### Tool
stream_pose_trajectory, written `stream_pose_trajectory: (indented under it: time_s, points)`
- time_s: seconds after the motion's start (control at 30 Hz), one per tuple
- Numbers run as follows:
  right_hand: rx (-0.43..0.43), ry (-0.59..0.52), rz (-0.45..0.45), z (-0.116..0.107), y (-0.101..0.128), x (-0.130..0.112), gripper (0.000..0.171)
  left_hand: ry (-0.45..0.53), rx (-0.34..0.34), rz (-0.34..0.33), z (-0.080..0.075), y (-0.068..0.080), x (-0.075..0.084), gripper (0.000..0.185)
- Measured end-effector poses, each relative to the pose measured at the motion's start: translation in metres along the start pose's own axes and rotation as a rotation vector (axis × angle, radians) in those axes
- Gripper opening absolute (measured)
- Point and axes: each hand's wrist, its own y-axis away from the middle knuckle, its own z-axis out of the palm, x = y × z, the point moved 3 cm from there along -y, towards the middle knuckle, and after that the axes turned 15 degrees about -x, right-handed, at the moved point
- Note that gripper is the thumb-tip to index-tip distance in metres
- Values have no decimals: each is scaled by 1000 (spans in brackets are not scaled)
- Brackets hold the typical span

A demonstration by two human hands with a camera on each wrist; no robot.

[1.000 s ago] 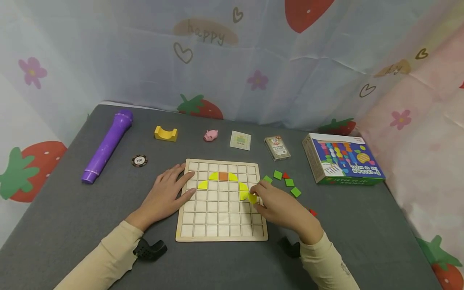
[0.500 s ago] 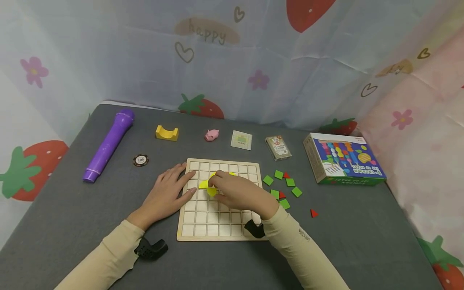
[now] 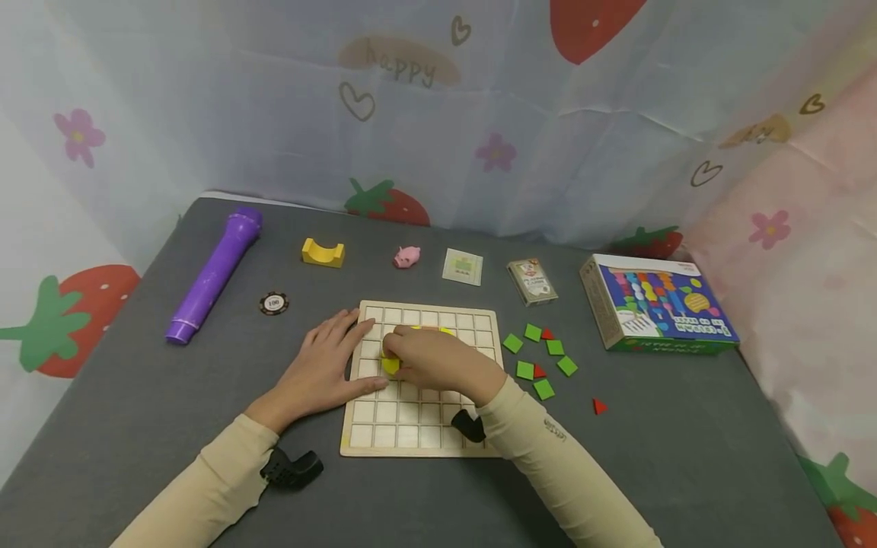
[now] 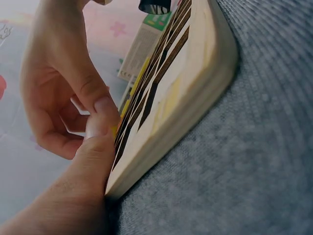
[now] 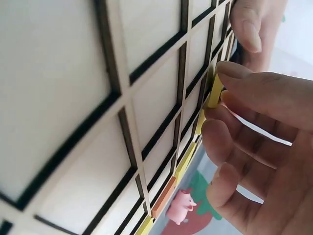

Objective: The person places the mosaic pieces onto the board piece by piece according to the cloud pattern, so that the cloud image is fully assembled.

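Observation:
A wooden grid board (image 3: pixel 425 452) lies on the dark grey tabletop. My right hand (image 3: pixel 438 361) is over its upper left part, and in the right wrist view thumb and index finger pinch a yellow tile (image 5: pixel 215 93) at the grid. My left hand (image 3: pixel 322 365) rests along the board's left edge, its fingers fairly straight and its thumb reaching onto the squares. Beyond the pinched piece, other yellow tiles (image 5: pixel 185 160) and an orange square tile (image 5: pixel 163 197) sit in the grid. From the head, my right hand hides much of that pattern.
Green square tiles (image 3: pixel 512 344) and red triangle tiles (image 3: pixel 599 406) lie right of the board. Behind stand a purple microphone (image 3: pixel 218 274), poker chip (image 3: pixel 274 303), yellow arch block (image 3: pixel 322 255), pink pig (image 3: pixel 407 256), pattern card (image 3: pixel 463 266), playing-card pack (image 3: pixel 533 281) and colourful box (image 3: pixel 664 304).
My right hand has carried the yellow tile from the board's right side to its upper left. My left thumb has shifted slightly inward over the board.

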Motion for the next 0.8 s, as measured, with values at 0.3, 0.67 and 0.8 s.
stream_pose_trajectory:
  time_s: [0.3, 0.67, 0.8]
  points:
    - [-5, -10, -2, -1, -2, 0, 24, -62, 29, 41, 2, -1, 0, 80]
    - [-17, 17, -33, 1, -4, 0, 24, -70, 22, 44, 2, 0, 0, 79]
    - [-33, -8, -30, 2, -4, 2, 25, -72, 18, 37, 1, 0, 0, 79]
